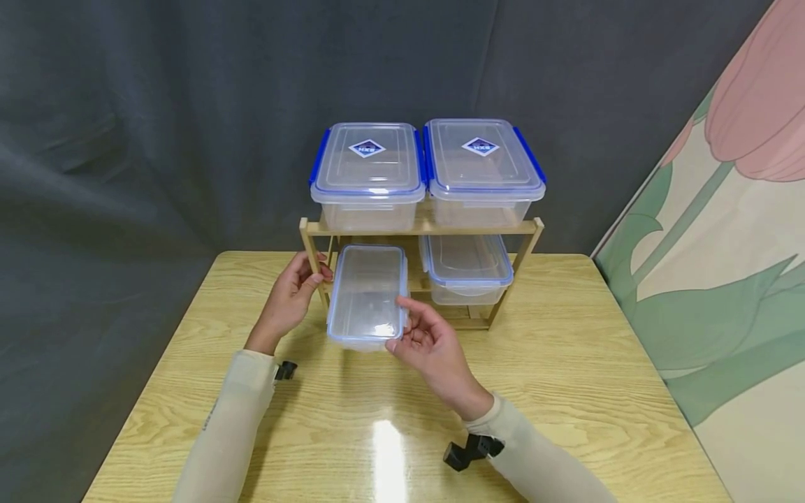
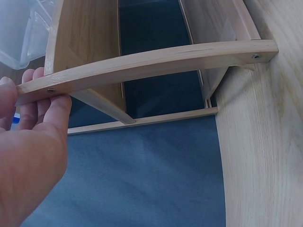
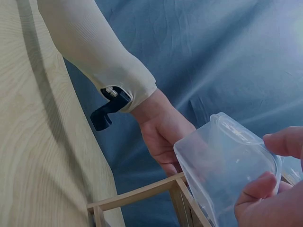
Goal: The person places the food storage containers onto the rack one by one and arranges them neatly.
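A clear plastic food container with a blue-edged lid juts out from the lower left of a small wooden rack, its front end over the table. My right hand holds it by the near right corner, thumb at the front and fingers along the side. In the right wrist view, the clear wall of the container shows beside the fingers. With its thumb and fingers around the rack's left front post, my left hand grips the rack.
Two larger clear containers with blue clips, the left and the right, stand on the top shelf. Another lidded container sits below on the right. Dark curtain hangs behind the wooden table; a floral panel rises at right.
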`<state>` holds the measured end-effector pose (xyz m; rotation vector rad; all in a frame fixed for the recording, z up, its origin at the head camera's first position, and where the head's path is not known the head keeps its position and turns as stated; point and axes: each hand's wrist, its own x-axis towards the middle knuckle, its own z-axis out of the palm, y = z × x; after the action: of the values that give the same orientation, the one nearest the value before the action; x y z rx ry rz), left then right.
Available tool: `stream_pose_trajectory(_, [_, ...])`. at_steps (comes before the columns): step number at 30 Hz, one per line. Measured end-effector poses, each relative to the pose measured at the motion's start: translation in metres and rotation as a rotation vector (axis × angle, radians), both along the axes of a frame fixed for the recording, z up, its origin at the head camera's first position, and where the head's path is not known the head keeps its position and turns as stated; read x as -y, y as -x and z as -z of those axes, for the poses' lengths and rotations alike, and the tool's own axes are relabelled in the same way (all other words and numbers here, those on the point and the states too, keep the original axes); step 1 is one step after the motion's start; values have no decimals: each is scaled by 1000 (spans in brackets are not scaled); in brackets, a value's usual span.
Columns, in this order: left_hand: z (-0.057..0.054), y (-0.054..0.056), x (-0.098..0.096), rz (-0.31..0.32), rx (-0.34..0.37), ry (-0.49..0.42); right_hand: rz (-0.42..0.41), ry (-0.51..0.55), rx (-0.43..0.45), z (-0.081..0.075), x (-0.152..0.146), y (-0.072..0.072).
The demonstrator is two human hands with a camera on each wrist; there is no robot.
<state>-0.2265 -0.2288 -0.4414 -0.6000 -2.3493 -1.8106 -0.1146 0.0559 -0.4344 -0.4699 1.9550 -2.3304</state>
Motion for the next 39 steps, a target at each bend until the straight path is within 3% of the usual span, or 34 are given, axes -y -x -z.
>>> stream_pose_trajectory(12, [1, 0, -1, -7, -6, -18, 46, 41, -67, -1, 3, 10])
stream_pose_trajectory(27, [3, 2, -1, -26, -27, -5, 167, -12, -177, 5, 14, 30])
stream_pose_trajectory(39, [4, 1, 0, -26, -5, 13, 254, -56, -189, 7, 18, 45])
